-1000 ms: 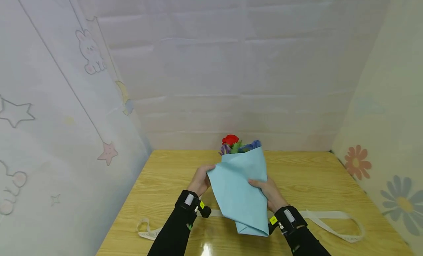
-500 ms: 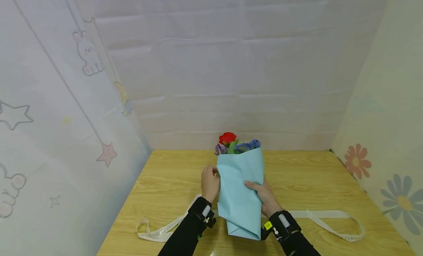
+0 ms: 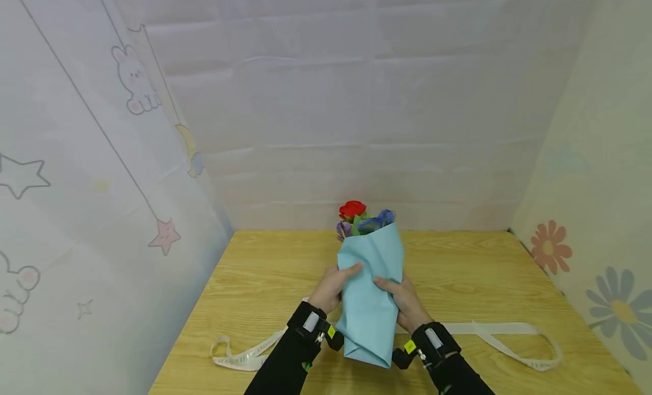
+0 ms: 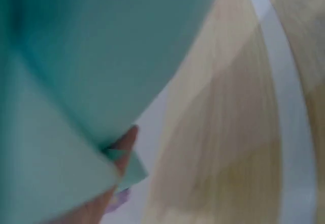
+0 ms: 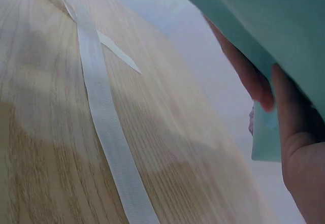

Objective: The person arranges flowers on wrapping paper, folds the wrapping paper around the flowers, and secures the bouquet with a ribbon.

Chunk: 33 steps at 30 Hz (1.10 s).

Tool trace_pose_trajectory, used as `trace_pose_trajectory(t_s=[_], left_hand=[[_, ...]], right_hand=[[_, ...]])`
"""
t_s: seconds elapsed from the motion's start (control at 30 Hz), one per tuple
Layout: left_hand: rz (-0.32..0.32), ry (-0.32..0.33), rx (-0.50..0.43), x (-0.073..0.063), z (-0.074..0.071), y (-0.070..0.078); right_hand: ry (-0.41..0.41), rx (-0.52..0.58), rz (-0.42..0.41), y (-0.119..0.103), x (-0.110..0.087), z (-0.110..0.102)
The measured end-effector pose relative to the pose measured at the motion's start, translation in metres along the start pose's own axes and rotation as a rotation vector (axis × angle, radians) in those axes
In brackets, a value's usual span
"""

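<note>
A bouquet wrapped in light blue paper [image 3: 370, 321] is held up over the table, tilted slightly. From its top show a red rose [image 3: 352, 209], blue flowers [image 3: 377, 220] and a purple flower [image 3: 343, 230] with green leaves. My left hand [image 3: 331, 287] grips the wrap's left side, thumb lying across the front. On the right side my right hand [image 3: 404, 301] grips it too, thumb also in front. The other fingers are behind the paper in the head view; in the right wrist view some fingers [image 5: 249, 76] show against its back.
A white ribbon with printed lettering [image 3: 504, 329] lies across the wooden table [image 3: 458, 276], passing beneath the bouquet. Its left end [image 3: 239, 361] curls near the left arm; a loop lies at right. Printed wall sheets [image 3: 305, 112] stand behind and at both sides.
My left hand has brought the paper's loose left edge inward, so the wrap is narrower. Its thumb has come onto the front. The right hand kept its grip and shifted slightly left.
</note>
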<state>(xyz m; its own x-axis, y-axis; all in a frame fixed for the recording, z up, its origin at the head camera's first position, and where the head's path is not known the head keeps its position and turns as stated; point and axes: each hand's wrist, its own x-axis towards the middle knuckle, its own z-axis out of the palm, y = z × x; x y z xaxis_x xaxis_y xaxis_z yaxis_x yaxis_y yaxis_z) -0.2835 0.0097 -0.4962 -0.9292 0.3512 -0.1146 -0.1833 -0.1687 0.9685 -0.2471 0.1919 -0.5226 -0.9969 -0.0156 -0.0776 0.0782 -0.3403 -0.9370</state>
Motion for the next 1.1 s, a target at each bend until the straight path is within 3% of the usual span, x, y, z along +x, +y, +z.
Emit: trace_pose_trajectory(t_s=[0.13, 0.23, 0.37, 0.47, 0.53, 0.63, 0.77, 0.93, 1.1], left_hand=[[0.01, -0.043, -0.12, 0.001, -0.001, -0.013], [0.021, -0.119, -0.163, 0.001, -0.007, -0.021], [-0.032, -0.194, -0.233, 0.003, -0.012, -0.031], [-0.134, -0.157, -0.284, 0.004, -0.011, -0.039], [-0.18, -0.114, -0.247, 0.003, -0.009, -0.044], [-0.19, -0.071, -0.114, 0.0, -0.008, -0.048], [-0.097, -0.02, 0.094, -0.004, -0.009, -0.051], [-0.014, 0.079, 0.282, -0.01, -0.012, -0.05], [-0.067, 0.073, 0.234, -0.009, -0.015, -0.049]], right_hand=[[0.006, -0.014, 0.025, 0.0, 0.0, -0.003], [0.018, -0.038, 0.078, -0.001, 0.001, -0.015], [0.045, -0.056, 0.122, 0.0, 0.004, -0.029], [0.049, -0.065, 0.133, 0.006, 0.005, -0.032], [0.046, -0.073, 0.139, 0.012, 0.004, -0.032], [0.053, -0.069, 0.152, 0.021, 0.003, -0.034], [0.061, -0.086, 0.148, 0.027, 0.004, -0.037], [0.071, -0.119, 0.161, 0.029, 0.006, -0.04], [0.085, -0.191, 0.164, 0.029, 0.006, -0.036]])
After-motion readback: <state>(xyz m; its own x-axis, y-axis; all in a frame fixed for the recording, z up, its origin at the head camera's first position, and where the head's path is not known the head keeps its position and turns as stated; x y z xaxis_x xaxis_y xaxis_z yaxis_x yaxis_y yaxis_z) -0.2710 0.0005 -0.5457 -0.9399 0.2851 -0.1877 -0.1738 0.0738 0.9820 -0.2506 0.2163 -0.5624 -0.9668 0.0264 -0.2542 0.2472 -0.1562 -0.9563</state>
